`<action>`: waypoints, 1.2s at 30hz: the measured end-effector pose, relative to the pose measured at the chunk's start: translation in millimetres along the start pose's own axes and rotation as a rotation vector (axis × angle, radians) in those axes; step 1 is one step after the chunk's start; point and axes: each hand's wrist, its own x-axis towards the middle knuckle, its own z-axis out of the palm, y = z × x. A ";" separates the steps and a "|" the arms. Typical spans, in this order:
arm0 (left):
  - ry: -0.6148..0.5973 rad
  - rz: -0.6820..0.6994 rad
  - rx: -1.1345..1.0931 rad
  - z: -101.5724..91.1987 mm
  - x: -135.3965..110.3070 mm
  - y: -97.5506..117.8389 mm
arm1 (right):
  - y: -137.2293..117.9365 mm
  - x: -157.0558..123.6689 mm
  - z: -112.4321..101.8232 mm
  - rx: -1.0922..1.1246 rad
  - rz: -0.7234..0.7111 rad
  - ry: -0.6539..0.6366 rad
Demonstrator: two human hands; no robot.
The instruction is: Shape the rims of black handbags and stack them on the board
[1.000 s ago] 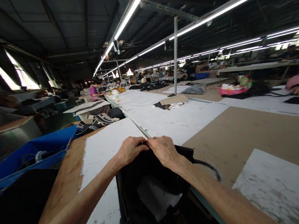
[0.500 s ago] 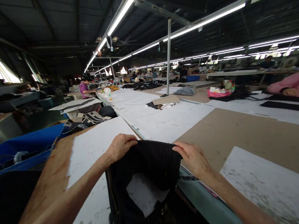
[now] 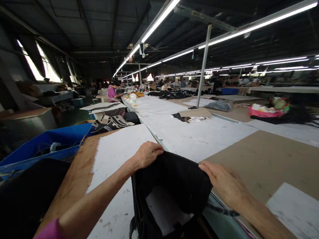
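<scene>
A black fabric bag stands upright before me, its mouth open toward me. Between thumb and fingers, my left hand pinches the far rim at its left end. The rim's right end is pinched by my right hand, so the edge is stretched between both hands. Inside the bag a pale grey-white patch shows; whether it is lining or a loose sheet I cannot tell. Straps hang at the bag's sides, and its lower part is dark and cut off by the frame.
White paper and brown board cover the worktable. A blue bin stands at the left. A metal post rises from the table, near a pink basket. A person in purple works farther back.
My view has turned left, so the surroundings sit farther right in the picture. Both hands keep their pinch on the bag's rim, which now slopes down more to the right.
</scene>
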 end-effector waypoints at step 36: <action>0.276 -0.475 -0.547 -17.7 -180.7 -23.7 | -29.4 98.5 -3.8 0.485 -0.338 -0.699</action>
